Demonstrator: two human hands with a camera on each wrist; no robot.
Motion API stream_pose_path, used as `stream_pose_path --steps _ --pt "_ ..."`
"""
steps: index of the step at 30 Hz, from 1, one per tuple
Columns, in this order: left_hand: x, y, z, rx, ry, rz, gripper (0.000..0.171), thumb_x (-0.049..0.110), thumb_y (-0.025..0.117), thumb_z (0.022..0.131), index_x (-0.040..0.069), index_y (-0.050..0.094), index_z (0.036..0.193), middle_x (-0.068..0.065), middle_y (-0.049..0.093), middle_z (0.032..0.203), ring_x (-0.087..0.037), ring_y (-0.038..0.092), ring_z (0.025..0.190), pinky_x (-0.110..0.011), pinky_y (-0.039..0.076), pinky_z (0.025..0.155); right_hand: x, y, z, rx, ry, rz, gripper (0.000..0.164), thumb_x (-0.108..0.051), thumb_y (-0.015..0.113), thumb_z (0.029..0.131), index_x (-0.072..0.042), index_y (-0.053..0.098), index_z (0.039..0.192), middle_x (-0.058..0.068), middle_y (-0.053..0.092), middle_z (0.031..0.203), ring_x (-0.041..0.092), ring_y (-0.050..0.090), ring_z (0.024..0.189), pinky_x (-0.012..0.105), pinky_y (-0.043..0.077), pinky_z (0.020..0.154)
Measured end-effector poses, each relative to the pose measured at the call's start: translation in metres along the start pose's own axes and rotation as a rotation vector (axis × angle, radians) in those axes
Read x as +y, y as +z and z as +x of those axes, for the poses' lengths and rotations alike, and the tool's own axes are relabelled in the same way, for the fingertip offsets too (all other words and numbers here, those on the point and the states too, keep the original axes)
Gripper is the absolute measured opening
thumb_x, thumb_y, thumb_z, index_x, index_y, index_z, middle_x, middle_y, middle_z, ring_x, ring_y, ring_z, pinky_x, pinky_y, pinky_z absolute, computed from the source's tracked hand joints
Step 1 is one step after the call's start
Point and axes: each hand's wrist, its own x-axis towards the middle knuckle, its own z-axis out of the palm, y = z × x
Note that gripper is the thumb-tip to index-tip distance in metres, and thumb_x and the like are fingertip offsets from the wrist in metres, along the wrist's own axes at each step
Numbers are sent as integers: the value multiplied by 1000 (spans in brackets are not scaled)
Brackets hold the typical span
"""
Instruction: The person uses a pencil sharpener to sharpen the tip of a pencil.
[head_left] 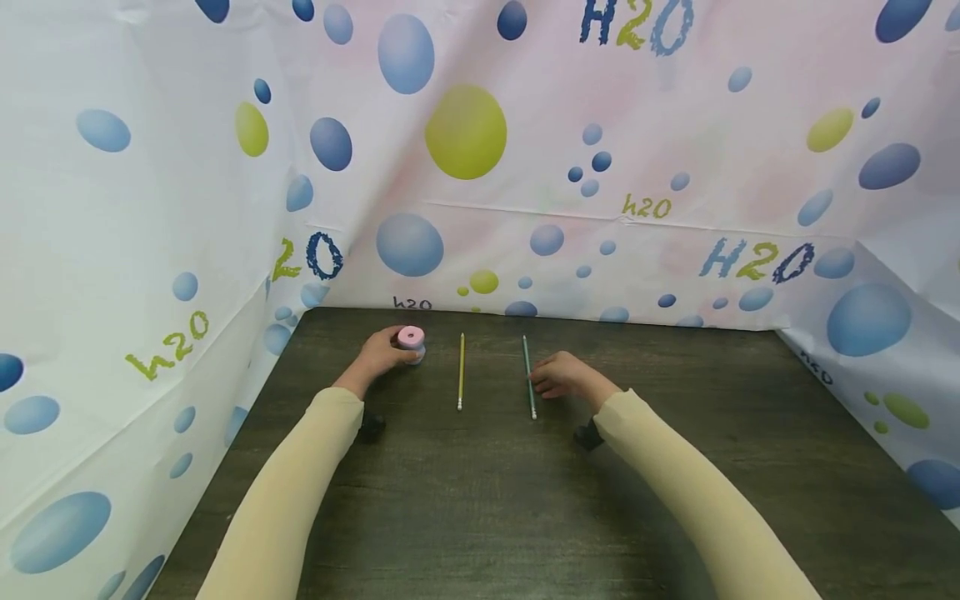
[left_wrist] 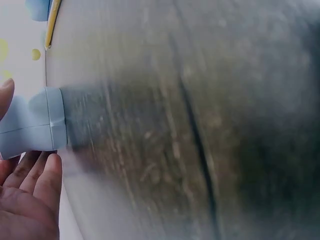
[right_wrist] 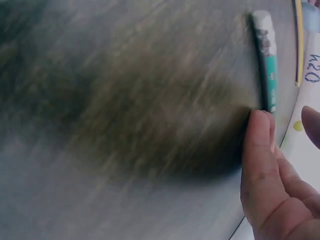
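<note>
In the head view a pencil sharpener (head_left: 411, 336) with a pink top, a round hole in it and a pale blue body (left_wrist: 35, 122) stands upright on the dark table. My left hand (head_left: 378, 354) holds it from the left, thumb on the near side and fingers on the far side. A green pencil (head_left: 528, 367) lies on the table, its white eraser end towards me. The fingertips of my right hand (head_left: 566, 377) touch it from the right; in the right wrist view the thumb (right_wrist: 312, 125) stands apart from the fingers.
Between the hands a yellow pencil (head_left: 461, 371) lies nearly parallel to the green one. The dark wooden table (head_left: 480, 508) ends at a white printed sheet (head_left: 525, 167) with blue and green dots, which rises at the back and both sides.
</note>
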Motion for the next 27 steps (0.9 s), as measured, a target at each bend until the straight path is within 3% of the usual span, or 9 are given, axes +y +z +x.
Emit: stream_pose_path --steps 7,13,18,24,27 --pt "-2 -1 3 2 -21 10 69 19 67 98 -9 36 153 -32 45 154 -46 45 143 -57 38 119 -5 5 -1 50 -11 -36 45 -7 59 102 14 51 141 30 61 135 32 67 111 39 60 94" --pt "-2 -1 3 1 -21 34 68 19 66 98 -10 37 152 -33 46 153 -47 46 142 -57 39 119 -4 11 2 111 -8 -84 41 -8 64 99 11 58 135 29 63 133 35 69 111 38 62 89" --pt "-1 1 3 -1 -5 53 67 19 67 98 -11 39 151 -32 48 151 -47 48 140 -56 40 117 -7 14 0 165 -34 -135 25 -9 70 95 7 68 114 18 69 107 27 71 92 36 63 82" --pt "-2 1 6 1 -4 47 67 20 69 97 -10 41 150 -31 49 151 -46 48 140 -56 40 117 -8 16 0 220 -69 -208 12 -8 74 93 2 70 95 4 64 80 16 67 71 33 63 73" --pt "-3 1 8 -1 -9 49 67 20 69 97 -9 42 150 -31 49 151 -45 48 140 -56 40 117 -7 17 2 236 -77 -242 16 -7 74 92 -4 65 80 1 60 72 13 65 65 32 63 70"
